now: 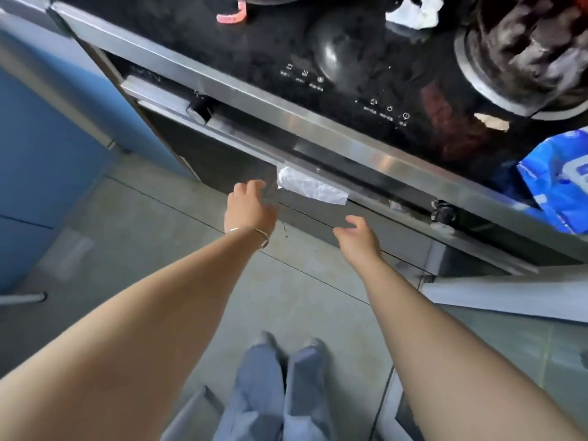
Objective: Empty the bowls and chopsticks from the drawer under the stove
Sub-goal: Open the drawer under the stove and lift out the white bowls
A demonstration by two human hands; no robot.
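1. My hands: two, my left hand (249, 206) and my right hand (358, 235), both with fingers spread and holding nothing.
2. Bracelet (262, 235): one, on my left wrist.
3. Stove (350, 58): one, with a black glass top.
4. Round knobs on the stove front: two, the left knob (199, 110) and the right knob (443, 212).
5. White cloth (311, 187) hanging at the front edge: one.
6. Pink hook-shaped piece (231, 16) on the stove top: one.
7. Blue packet (560, 183) at the right: one.
8. My feet: two, one left shoe (264, 340) and one right shoe (310, 345).

Black stovetop (366, 43) bearing pot (521, 49)
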